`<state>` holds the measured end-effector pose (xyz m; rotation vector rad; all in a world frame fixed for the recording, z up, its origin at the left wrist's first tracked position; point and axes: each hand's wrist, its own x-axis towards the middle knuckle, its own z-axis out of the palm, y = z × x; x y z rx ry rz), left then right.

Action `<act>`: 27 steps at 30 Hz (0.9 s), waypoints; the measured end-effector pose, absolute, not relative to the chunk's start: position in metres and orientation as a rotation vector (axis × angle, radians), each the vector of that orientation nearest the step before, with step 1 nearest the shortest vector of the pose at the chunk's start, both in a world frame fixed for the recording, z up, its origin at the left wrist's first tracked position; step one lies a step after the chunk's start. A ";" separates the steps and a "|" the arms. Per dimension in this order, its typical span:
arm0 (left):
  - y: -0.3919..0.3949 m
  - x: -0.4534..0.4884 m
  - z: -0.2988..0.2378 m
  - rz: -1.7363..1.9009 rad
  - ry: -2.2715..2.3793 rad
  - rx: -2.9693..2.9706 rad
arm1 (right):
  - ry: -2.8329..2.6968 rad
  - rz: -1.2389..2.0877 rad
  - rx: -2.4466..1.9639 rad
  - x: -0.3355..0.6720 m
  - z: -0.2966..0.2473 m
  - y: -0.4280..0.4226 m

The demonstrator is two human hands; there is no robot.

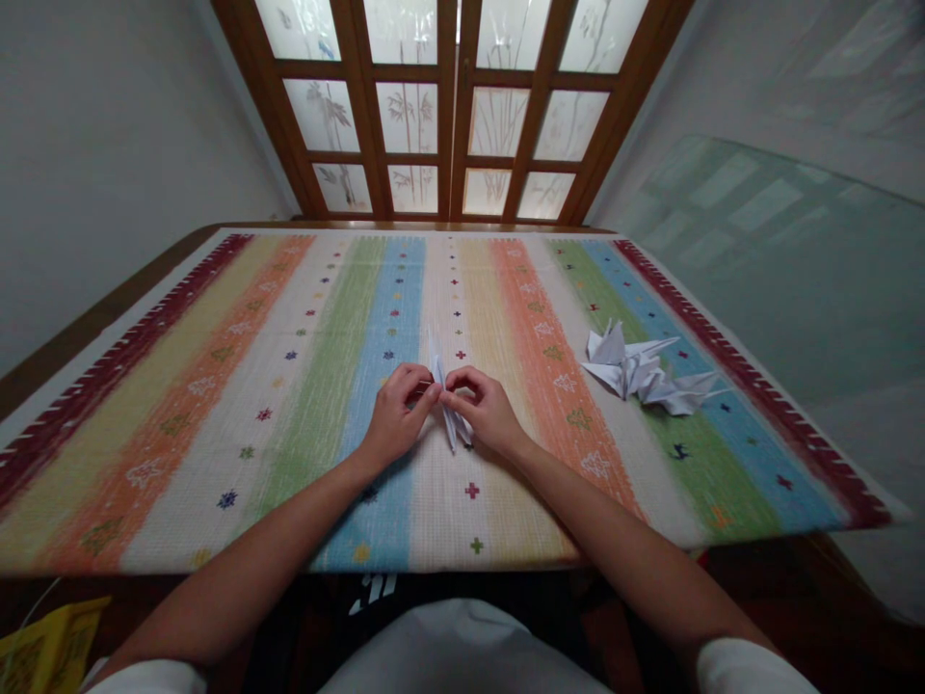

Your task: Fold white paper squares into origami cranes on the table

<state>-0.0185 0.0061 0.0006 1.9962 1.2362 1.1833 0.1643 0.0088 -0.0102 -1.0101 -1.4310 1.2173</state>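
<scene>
Between my two hands is a narrow piece of folded white paper [455, 425], with pointed ends that stick out toward me and away from me. My left hand [402, 407] pinches it from the left with thumb and forefinger. From the right, my right hand [484, 406] pinches the same paper, its fingertips nearly meeting the left ones. The fingers cover the middle of the folds. To the right on the table lie several folded white paper cranes [640, 369], bunched together with wings and points overlapping.
A striped tablecloth [303, 424] in orange, green, blue and cream covers the table. Wooden doors with frosted panes [407, 118] stand beyond the far edge. A glass panel [787, 260] leans by the right wall. Something yellow [54, 641] sits low at the left.
</scene>
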 end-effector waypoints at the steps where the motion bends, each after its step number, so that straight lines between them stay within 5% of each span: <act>1: 0.006 -0.019 0.001 1.178 1.250 1.988 | -1.432 1.205 -1.004 0.165 -0.011 0.009; 27: 0.017 -0.016 -0.015 1.171 0.941 1.114 | -1.297 1.277 -0.927 0.167 -0.023 0.014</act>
